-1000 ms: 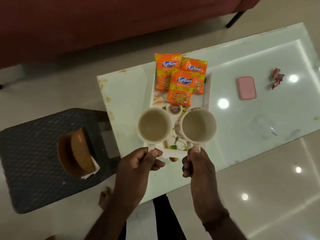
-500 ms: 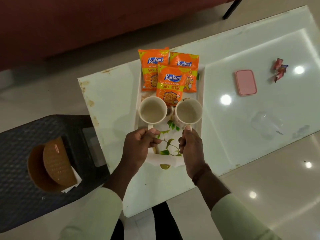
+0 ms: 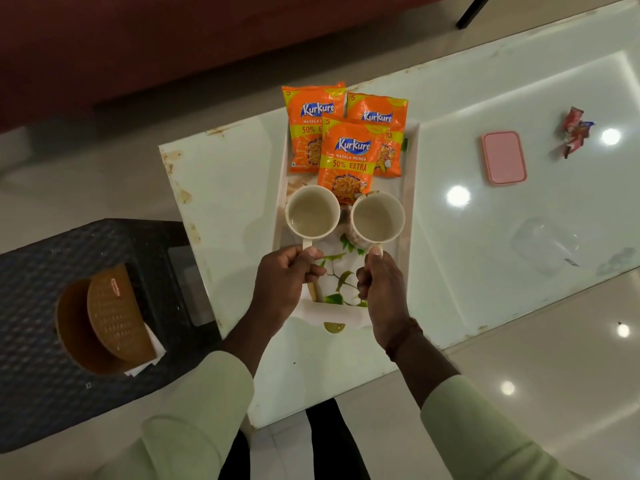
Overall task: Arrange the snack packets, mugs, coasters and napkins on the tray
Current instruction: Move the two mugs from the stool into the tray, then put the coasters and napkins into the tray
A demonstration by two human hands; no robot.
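A white tray (image 3: 411, 188) with a leaf print lies on the white table (image 3: 225, 188). Three orange Kurkure snack packets (image 3: 349, 157) overlap at its far end. Two cream mugs stand side by side on the tray's middle: the left mug (image 3: 312, 211) and the right mug (image 3: 377, 218). My left hand (image 3: 284, 282) grips the left mug's handle, and my right hand (image 3: 382, 289) grips the right mug's handle. What is under the mugs is hidden.
A dark woven stool (image 3: 41, 306) stands to the left, carrying brown round coasters (image 3: 110, 317) on white napkins (image 3: 145, 365). On the table's right lie a pink lid (image 3: 504, 157), small sweet wrappers (image 3: 575, 131) and a clear container (image 3: 545, 244). A dark red sofa (image 3: 173, 39) is behind.
Both mugs have come down from above the tray's near end and forward onto its middle, just before the packets. My hands keep hold of the handles.
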